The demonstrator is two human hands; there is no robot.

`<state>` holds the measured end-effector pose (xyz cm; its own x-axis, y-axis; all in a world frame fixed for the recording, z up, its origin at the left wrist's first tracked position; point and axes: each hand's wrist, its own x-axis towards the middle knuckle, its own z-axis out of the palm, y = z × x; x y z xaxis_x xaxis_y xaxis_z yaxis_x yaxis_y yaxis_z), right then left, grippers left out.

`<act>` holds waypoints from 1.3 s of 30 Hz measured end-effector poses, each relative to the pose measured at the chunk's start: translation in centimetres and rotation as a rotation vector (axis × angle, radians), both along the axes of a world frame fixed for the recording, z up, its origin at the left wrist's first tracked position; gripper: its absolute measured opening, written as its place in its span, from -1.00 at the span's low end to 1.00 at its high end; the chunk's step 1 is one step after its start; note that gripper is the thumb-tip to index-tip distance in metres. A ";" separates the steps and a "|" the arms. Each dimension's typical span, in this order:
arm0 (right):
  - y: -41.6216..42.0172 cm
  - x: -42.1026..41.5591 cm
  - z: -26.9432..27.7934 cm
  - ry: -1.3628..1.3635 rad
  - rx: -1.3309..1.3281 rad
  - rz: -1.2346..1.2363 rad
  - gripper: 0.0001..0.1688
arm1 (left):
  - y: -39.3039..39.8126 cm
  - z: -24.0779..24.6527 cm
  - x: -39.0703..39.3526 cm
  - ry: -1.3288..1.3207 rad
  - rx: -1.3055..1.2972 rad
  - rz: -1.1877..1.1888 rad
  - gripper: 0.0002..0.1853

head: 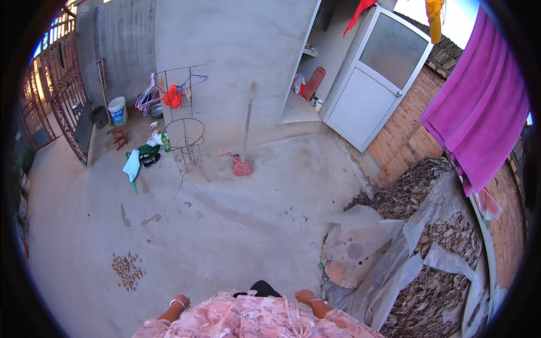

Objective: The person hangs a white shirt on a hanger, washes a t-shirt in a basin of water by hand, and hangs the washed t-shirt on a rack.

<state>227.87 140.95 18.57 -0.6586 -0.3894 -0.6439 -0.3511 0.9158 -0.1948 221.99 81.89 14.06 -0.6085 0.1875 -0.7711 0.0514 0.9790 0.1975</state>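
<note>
My left hand (182, 301), with a pale bangle at the wrist, hangs beside the floral shirt (245, 314) at the bottom of the view. On the shirt's other side is my right hand (305, 296), also wearing a bangle. The fingers of both look curled, but their insides are hidden, and nothing shows sticking out of either. A scatter of small round brown things (127, 270), perhaps nuts, lies on the concrete ground left of my left hand. Nearest to my right hand is a round wooden board (338, 270), partly under clear plastic sheeting (367, 217).
A wire stand (184, 148) and a mop (242, 167) stand near the grey wall. Bags and dark shoes (150, 159) lie left of them, near a white bucket (118, 110). The white door (367, 101) is open. Dry leaves (418, 325) are heaped right, below a purple cloth (482, 101).
</note>
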 end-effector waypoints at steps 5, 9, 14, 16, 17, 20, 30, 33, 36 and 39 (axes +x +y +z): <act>-6.6 -6.9 -1.8 -0.318 0.033 -0.268 -0.75 | -14.2 -4.6 4.2 -0.135 -0.031 0.109 -0.65; -10.6 -15.6 -7.6 -0.428 0.074 -0.171 -0.74 | -17.5 -2.4 -1.4 -0.136 0.119 0.712 -0.68; -25.7 -38.9 -6.2 -0.092 0.090 0.271 -0.79 | -21.9 1.8 -8.5 0.129 0.477 1.196 -0.71; -32.3 -47.8 -5.0 -0.037 0.026 0.121 -0.75 | -23.7 4.4 -12.0 0.060 0.662 1.511 -0.77; -34.6 -52.7 -5.0 0.040 -0.008 0.186 -0.68 | -24.1 6.0 -14.0 0.073 0.591 1.570 -0.77; -46.5 -65.1 -1.4 0.189 -0.321 -0.261 -0.68 | -27.7 7.2 -16.1 0.092 0.329 1.699 -0.76; -73.2 -77.3 -5.9 -0.095 -0.266 -0.130 -0.62 | -54.6 -6.6 -25.2 -0.172 0.114 1.157 -0.72; -79.3 -75.1 -4.9 -0.339 -0.103 0.243 -0.64 | -65.4 -6.1 -33.6 -0.050 0.142 1.262 -0.71; -79.4 -76.4 -8.0 -0.191 -0.051 0.721 -0.74 | -73.0 -0.5 -51.2 0.073 0.423 1.621 -0.73; -83.2 -80.5 -9.3 -0.424 0.264 0.777 -0.71 | -80.0 0.1 -61.4 0.268 0.505 1.573 -0.72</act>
